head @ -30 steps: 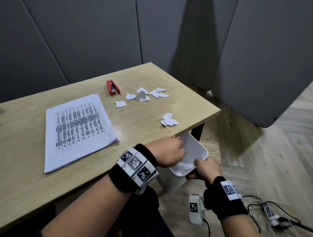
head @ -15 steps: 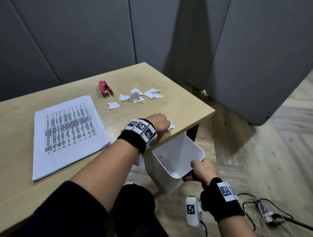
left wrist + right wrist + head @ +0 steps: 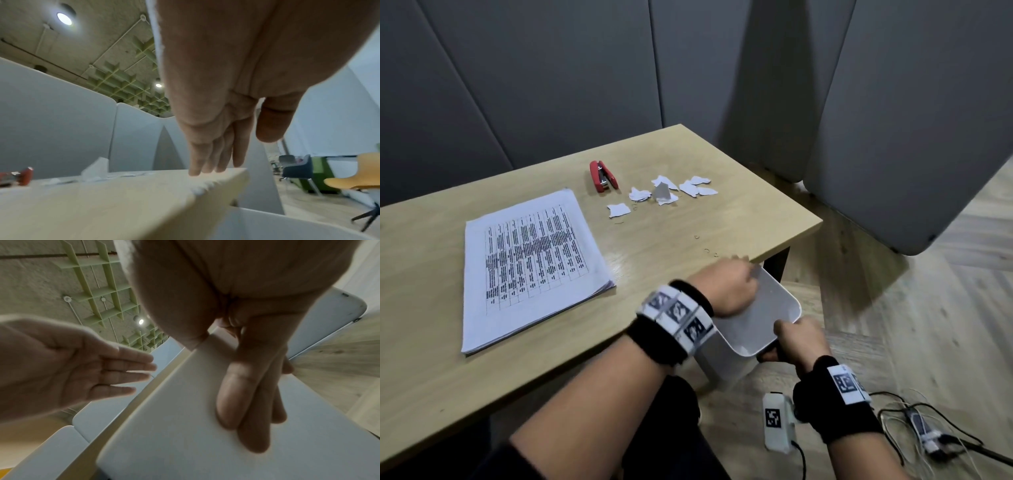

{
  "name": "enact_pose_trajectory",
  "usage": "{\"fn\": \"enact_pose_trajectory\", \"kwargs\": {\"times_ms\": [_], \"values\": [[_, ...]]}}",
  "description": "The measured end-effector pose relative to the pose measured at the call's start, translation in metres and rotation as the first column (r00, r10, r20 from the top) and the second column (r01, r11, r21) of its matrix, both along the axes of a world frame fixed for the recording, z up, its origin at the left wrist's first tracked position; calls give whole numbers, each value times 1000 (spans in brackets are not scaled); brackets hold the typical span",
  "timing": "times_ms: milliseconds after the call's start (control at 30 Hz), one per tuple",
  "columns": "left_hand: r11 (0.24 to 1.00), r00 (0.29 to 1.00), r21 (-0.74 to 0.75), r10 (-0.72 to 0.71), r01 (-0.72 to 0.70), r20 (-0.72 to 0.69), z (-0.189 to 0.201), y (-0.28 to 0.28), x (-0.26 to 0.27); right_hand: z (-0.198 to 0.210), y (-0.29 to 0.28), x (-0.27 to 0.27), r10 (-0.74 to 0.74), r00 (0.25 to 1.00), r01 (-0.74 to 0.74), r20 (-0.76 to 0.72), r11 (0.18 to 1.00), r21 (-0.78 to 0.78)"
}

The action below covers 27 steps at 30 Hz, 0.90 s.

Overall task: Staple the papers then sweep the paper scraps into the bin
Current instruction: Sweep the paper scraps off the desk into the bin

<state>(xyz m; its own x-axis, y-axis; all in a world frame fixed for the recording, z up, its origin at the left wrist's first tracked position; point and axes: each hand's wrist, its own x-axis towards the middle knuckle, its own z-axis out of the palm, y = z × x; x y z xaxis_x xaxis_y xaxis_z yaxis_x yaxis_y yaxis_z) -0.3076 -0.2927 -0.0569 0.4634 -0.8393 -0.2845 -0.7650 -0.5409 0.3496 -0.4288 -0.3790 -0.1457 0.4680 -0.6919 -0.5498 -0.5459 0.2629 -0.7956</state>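
Observation:
My left hand (image 3: 727, 287) lies at the table's near right edge with straight fingers (image 3: 213, 155) touching the wood. A blurred white scrap (image 3: 202, 189) sits at that edge under them. My right hand (image 3: 796, 341) grips the rim of the white bin (image 3: 784, 301), held tilted just below the edge; its fingers (image 3: 246, 410) lie on the outer wall. Several paper scraps (image 3: 664, 192) lie farther back beside the red stapler (image 3: 602, 176). The printed paper stack (image 3: 530, 263) rests at the left.
The wooden table (image 3: 431, 377) ends at a corner just right of the bin. Grey partition panels (image 3: 893, 137) stand behind and to the right. Cables and a small device (image 3: 928, 435) lie on the floor at the lower right. A few loose staples (image 3: 710, 251) dot the table.
The left hand reached out to the scraps near the edge, then drew back to the edge above the bin; those scraps are gone from that spot. The right hand kept holding the bin.

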Motion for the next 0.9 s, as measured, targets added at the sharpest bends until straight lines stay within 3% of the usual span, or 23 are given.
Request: {"fn": "enact_pose_trajectory", "kwargs": {"times_ms": [100,200,267,433,667,800,900], "values": [[986,986,13,163,-164,37,9,-1,53,1,1,0,-3,1000,3,-16,1000,-10],[943,964,211,240,-259,112,6,5,94,2,3,0,6,1000,-6,-23,1000,-18],[931,967,265,229,-251,111,5,7,92,1,4,1,7,1000,-8,-27,1000,-16],[984,993,141,115,-112,-12,5,8,33,6,7,2,24,999,-25,-29,1000,-15],[981,992,168,-78,93,-96,4,16,-22,7,7,2,22,1000,-22,-3,1000,-20],[995,999,90,-36,39,-30,21,15,12,7,3,2,11,1000,-12,-23,999,-32],[987,989,93,126,-133,77,34,22,76,5,-3,2,-10,999,9,-32,1000,-22]]}}
